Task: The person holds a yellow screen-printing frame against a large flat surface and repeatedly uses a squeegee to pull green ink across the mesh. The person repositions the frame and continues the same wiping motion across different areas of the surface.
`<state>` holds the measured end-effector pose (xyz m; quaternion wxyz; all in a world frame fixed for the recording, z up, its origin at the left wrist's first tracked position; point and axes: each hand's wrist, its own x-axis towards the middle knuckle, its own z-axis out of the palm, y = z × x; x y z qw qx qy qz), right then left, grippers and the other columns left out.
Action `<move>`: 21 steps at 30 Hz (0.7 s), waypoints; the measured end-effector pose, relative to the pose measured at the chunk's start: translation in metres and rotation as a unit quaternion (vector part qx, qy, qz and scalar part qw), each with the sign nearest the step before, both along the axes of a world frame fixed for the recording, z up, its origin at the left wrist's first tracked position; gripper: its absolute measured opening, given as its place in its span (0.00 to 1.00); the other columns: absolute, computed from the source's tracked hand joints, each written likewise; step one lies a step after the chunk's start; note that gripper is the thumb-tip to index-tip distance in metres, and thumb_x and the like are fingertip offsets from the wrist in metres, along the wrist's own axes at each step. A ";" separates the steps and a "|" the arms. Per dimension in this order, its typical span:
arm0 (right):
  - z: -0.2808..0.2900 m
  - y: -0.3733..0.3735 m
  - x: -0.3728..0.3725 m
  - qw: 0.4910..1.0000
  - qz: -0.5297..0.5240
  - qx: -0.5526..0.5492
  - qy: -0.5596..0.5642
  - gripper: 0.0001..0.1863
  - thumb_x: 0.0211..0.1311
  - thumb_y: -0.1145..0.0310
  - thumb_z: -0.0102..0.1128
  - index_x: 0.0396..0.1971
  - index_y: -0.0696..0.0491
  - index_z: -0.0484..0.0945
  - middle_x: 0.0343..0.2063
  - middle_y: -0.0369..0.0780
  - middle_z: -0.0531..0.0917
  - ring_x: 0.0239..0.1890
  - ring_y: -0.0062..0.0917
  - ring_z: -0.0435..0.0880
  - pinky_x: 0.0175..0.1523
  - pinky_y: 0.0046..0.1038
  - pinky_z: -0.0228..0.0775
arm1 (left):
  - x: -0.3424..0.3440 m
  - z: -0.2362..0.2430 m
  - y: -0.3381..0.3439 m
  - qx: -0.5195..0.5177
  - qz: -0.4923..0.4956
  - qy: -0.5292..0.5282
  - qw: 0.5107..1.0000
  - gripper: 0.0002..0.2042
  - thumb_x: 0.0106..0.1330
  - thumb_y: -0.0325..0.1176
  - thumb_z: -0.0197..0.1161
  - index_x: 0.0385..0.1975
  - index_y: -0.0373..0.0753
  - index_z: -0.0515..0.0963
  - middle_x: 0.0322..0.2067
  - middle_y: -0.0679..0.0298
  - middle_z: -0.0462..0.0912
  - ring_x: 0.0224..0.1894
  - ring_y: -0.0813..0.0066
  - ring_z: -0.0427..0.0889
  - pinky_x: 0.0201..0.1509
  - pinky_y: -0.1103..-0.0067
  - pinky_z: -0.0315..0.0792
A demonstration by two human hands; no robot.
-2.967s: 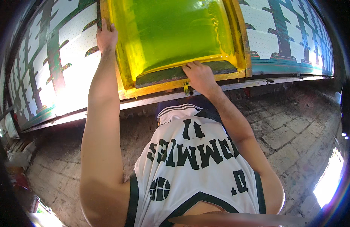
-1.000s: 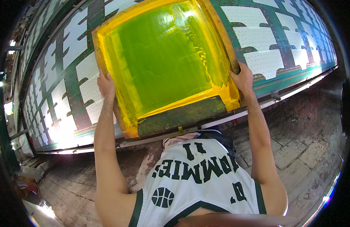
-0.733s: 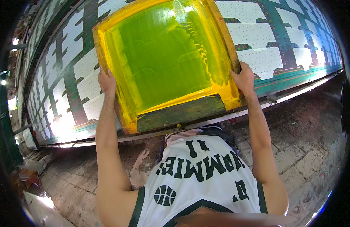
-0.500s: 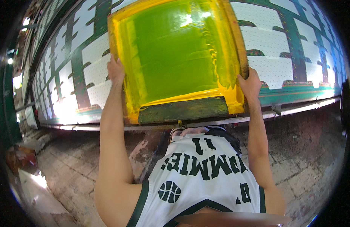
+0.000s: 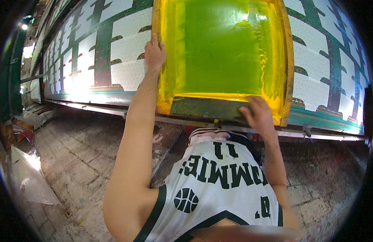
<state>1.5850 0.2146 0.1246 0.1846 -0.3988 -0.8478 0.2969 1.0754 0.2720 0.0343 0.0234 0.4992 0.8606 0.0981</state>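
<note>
In front of me lies a screen-printing frame (image 5: 288,60) with wooden sides. Its mesh (image 5: 218,52) looks green, with wet yellow ink around the borders. Across the near end of the frame rests a dark, flat squeegee (image 5: 206,109), stained with ink. My left hand (image 5: 155,54) holds the left side of the frame, its fingers along the outer edge. At the squeegee's right end is my right hand (image 5: 259,115), thumb and fingers apart over it; whether they press on it is hard to see.
Under the frame a long green printing table (image 5: 102,56) carries rows of white dotted fabric pieces (image 5: 309,88). A metal rail (image 5: 94,108) runs along its near edge. Clear plastic sheeting (image 5: 33,177) lies on the worn floor (image 5: 81,161) at the left.
The frame now appears further right and higher in view. My right hand has let go of the frame's right side and moved to the squeegee. My left hand stays on the left side.
</note>
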 end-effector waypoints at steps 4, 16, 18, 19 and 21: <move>0.003 -0.032 -0.060 0.984 0.173 0.016 -0.040 0.29 0.58 0.67 0.77 0.61 0.55 0.82 0.56 0.47 0.86 0.60 0.46 0.85 0.65 0.44 0.79 | -0.005 -0.007 -0.002 0.035 0.000 -0.022 0.999 0.29 0.84 0.44 0.49 0.82 0.40 0.64 0.61 0.40 0.78 0.64 0.42 0.77 0.70 0.53 0.73; -0.011 -0.039 -0.114 0.974 0.087 0.075 -0.197 0.29 0.49 0.79 0.71 0.57 0.56 0.84 0.51 0.45 0.88 0.54 0.42 0.88 0.58 0.41 0.83 | -0.012 -0.013 0.001 0.047 -0.023 -0.002 0.999 0.28 0.85 0.41 0.49 0.81 0.42 0.65 0.62 0.39 0.76 0.65 0.41 0.76 0.68 0.53 0.74; -0.016 -0.044 -0.119 0.969 0.052 0.061 -0.234 0.28 0.48 0.78 0.72 0.55 0.54 0.84 0.50 0.43 0.89 0.54 0.41 0.89 0.57 0.40 0.84 | -0.011 -0.012 0.003 0.036 -0.021 -0.001 0.999 0.28 0.84 0.41 0.50 0.82 0.42 0.64 0.63 0.39 0.75 0.65 0.41 0.76 0.69 0.53 0.74; -0.019 -0.046 -0.121 0.968 0.035 0.064 -0.240 0.28 0.48 0.78 0.72 0.54 0.53 0.85 0.50 0.42 0.89 0.53 0.40 0.89 0.56 0.40 0.84 | -0.011 -0.011 0.003 0.026 -0.018 -0.002 0.999 0.29 0.84 0.41 0.50 0.82 0.43 0.63 0.63 0.39 0.75 0.65 0.41 0.75 0.70 0.53 0.73; -0.024 -0.051 -0.125 0.969 0.010 0.094 -0.228 0.28 0.47 0.78 0.73 0.54 0.52 0.86 0.49 0.41 0.89 0.52 0.39 0.89 0.55 0.39 0.85 | -0.010 -0.008 0.004 0.017 -0.017 -0.006 1.000 0.29 0.85 0.42 0.49 0.83 0.45 0.62 0.63 0.39 0.75 0.64 0.41 0.76 0.69 0.53 0.74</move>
